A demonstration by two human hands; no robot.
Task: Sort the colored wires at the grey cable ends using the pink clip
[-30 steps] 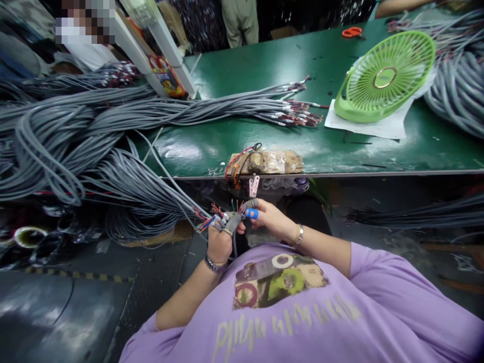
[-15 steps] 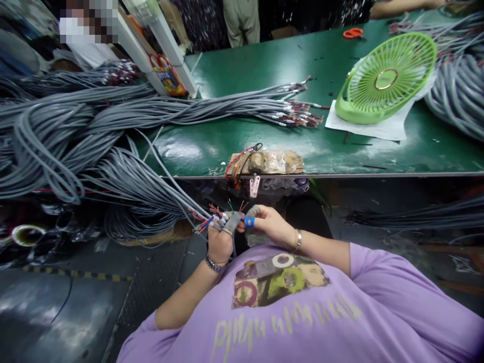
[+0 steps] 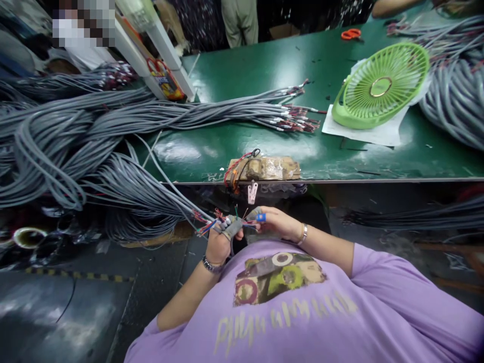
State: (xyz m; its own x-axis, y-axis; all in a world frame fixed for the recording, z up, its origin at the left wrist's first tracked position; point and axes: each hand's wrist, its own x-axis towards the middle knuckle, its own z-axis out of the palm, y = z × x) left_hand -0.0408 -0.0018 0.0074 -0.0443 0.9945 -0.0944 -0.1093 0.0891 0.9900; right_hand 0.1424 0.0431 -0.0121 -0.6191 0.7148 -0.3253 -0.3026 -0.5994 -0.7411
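Note:
In front of my chest, below the bench edge, my left hand is closed around the end of a grey cable, its fingers partly covered in grey sleeves. Thin coloured wires fan out to the left of it, and a few green and red strands stick up above. Just to the right, my right hand, with a blue band on one finger, pinches thin wires that stretch from the left hand. A bundle of grey cables runs from the upper left down to my left hand.
A green bench spans ahead, bearing long grey cables, a green fan on paper and orange scissors. At its front edge sit a wooden block and a pale clip. Other people stand beyond the bench.
My right hand first drew close to the left, its fingers at the strands. Now it has moved right, with wires stretched between both hands. The left hand stays nearly in place.

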